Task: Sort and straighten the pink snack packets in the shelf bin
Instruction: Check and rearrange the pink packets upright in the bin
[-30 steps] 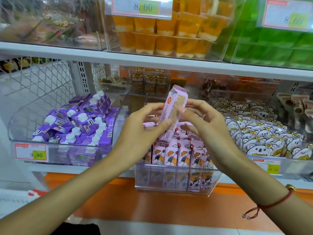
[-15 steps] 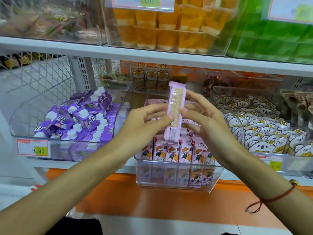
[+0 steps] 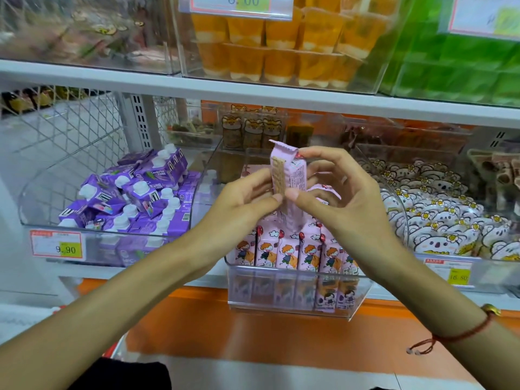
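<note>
Two hands, left (image 3: 242, 204) and right (image 3: 337, 198), each grip pinched on one upright pink packet (image 3: 287, 175) above "9.90" tag (image 3: 57, 246)

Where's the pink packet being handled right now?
Head view, centre: the pink packet is upright, pinched between left hand and right hand, above the clear bin of pink packets.

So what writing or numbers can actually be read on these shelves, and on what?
"8.60": price tag on the orange cup bin.
"9.90": price tag on the purple carton bin.
"16.80", roughly: blurred price tag, right bin.
Print on the held pink packet and other packs: too small to read.
</note>
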`<state>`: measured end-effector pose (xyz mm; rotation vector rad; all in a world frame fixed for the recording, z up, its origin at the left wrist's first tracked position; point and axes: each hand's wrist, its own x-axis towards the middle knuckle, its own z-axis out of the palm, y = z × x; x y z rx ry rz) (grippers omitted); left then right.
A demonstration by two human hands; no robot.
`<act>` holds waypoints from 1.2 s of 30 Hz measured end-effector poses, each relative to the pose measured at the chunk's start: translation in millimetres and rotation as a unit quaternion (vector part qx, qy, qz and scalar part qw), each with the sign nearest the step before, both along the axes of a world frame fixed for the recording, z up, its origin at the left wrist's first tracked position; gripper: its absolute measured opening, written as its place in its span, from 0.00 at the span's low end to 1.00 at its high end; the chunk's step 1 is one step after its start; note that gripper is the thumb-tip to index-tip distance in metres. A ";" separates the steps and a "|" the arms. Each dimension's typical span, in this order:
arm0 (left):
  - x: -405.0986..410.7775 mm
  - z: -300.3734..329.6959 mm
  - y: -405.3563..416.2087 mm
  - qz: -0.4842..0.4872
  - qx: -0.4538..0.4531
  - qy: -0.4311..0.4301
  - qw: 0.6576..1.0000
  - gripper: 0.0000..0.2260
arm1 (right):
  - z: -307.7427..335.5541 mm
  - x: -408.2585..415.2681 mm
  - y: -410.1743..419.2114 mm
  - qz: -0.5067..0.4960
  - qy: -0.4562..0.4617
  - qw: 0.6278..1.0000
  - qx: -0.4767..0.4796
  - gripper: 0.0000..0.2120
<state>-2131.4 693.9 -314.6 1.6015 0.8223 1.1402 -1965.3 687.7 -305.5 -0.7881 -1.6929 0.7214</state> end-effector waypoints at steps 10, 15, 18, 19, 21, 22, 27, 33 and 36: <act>-1.2 3.7 1.3 0.044 -0.079 -0.119 0.989 0.18 | -5.2 -0.9 0.7 -0.005 -0.045 0.999 -0.019 0.30; -1.8 4.4 1.1 0.124 -0.050 -0.115 0.984 0.30 | -7.2 -2.7 3.4 0.021 -0.020 0.999 -0.042 0.14; -3.3 2.1 0.5 0.159 0.046 -0.079 0.983 0.29 | -5.5 -0.6 5.8 0.037 -0.030 0.997 -0.063 0.14; -3.2 1.5 0.4 0.160 0.072 -0.065 0.982 0.25 | -5.5 -0.1 6.0 0.038 -0.034 0.996 -0.070 0.15; -2.5 0.2 -0.1 0.169 0.089 -0.068 0.979 0.18 | -5.2 0.3 4.9 0.038 -0.022 0.996 -0.079 0.16; -2.7 -0.3 0.2 0.181 0.082 -0.085 0.976 0.16 | -5.0 0.3 4.1 0.039 -0.008 0.996 -0.081 0.17; -3.0 3.0 2.7 0.167 0.006 -0.132 0.977 0.21 | -3.0 -0.7 6.3 0.003 0.087 0.989 -0.121 0.15; -5.5 1.9 2.8 0.159 0.082 -0.044 0.983 0.16 | -2.7 13.0 22.4 0.005 0.194 0.948 -0.254 0.10; -10.0 2.4 6.9 0.190 0.131 -0.009 0.973 0.14 | -5.9 14.1 27.7 -0.005 0.162 0.954 -0.252 0.15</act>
